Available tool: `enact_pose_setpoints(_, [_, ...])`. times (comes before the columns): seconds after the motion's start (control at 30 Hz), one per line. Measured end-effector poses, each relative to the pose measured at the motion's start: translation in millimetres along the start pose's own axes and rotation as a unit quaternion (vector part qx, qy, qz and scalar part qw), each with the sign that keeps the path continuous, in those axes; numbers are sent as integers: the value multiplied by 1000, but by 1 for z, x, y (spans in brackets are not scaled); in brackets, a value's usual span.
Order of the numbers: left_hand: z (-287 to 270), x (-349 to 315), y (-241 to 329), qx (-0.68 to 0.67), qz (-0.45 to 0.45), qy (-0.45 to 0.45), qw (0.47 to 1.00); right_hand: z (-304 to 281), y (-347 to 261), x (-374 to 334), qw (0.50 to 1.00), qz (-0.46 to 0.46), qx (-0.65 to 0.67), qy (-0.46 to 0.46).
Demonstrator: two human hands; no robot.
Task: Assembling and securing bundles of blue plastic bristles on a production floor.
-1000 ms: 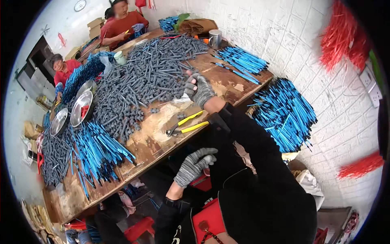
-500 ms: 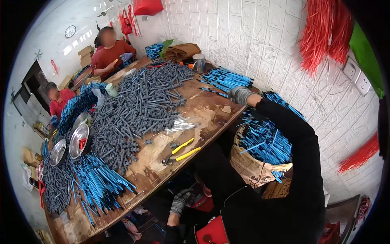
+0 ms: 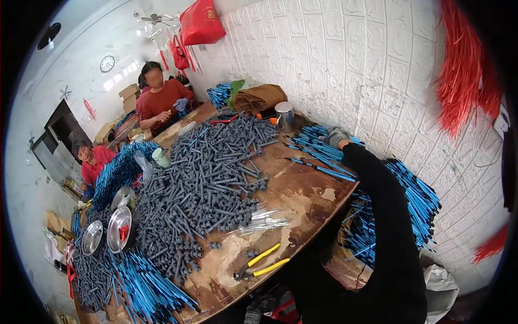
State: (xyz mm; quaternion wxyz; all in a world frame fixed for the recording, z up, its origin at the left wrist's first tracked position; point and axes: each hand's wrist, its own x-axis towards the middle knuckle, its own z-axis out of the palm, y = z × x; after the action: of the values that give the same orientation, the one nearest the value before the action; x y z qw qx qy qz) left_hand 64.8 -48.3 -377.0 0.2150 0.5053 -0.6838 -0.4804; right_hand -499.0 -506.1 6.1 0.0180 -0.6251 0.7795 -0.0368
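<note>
My right hand, in a grey knitted glove, reaches to the far end of a loose pile of thin blue sticks with black ends on the table by the wall. It touches the pile, but its fingers are too small and blurred to tell whether they grip any. Low in the picture, below the table edge, my left hand wears a striped grey glove. Its fingers are mostly in shadow. Yellow-handled pliers lie on the table between the hands, beside a bunch of thin clear strips.
A large heap of grey plastic plugs covers the table. More blue sticks fill a container beside my right arm. Metal bowls, a pale cup and a metal mug stand around the heap. Two people sit across.
My view has shifted, so the table sits lower and more to the right. My right hand has moved from the near side of the blue stick pile to its far end by the wall.
</note>
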Motion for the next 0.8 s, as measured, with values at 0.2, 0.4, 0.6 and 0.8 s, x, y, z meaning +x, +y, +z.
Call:
enact_pose_setpoints(0.2, [28,3,51,-74,-15,42,996,4,-71,-77,994,-50,-79,59])
enact_pose_setpoints(0.4, [-16,-17,195,-273,-122,103,949,-29,-61,-89,972,-182,-36,145])
enact_pose_setpoints(0.6, [-10,-55,206,-444,-104,107,883,-39,-79,-110,943,-284,-155,77])
enact_pose_setpoints(0.8, [-9,-87,223,-448,-102,119,880,-13,-97,-104,908,-370,-27,194])
